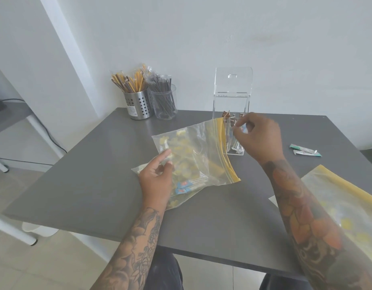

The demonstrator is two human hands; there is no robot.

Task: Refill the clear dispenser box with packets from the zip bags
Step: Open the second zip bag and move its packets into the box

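Note:
A clear zip bag (pixel 198 155) with a yellow seal strip is held up over the grey table (pixel 93 181), with yellow and blue packets inside. My left hand (pixel 157 178) grips its lower left side. My right hand (pixel 258 135) pinches a small blue-and-white packet (pixel 242 129) just past the bag's mouth, in front of the clear dispenser box (pixel 231 101). The box stands at the table's back with its lid tipped up, and brown and white packets lie in its bottom. A second zip bag (pixel 348 206) of yellow packets lies at the right, partly under my right forearm.
A perforated steel cup (pixel 139 106) and a clear cup (pixel 165 104), both full of stick packets, stand at the back left. Two green-and-white packets (pixel 305 150) lie loose at the right. A white wall rises right behind the table.

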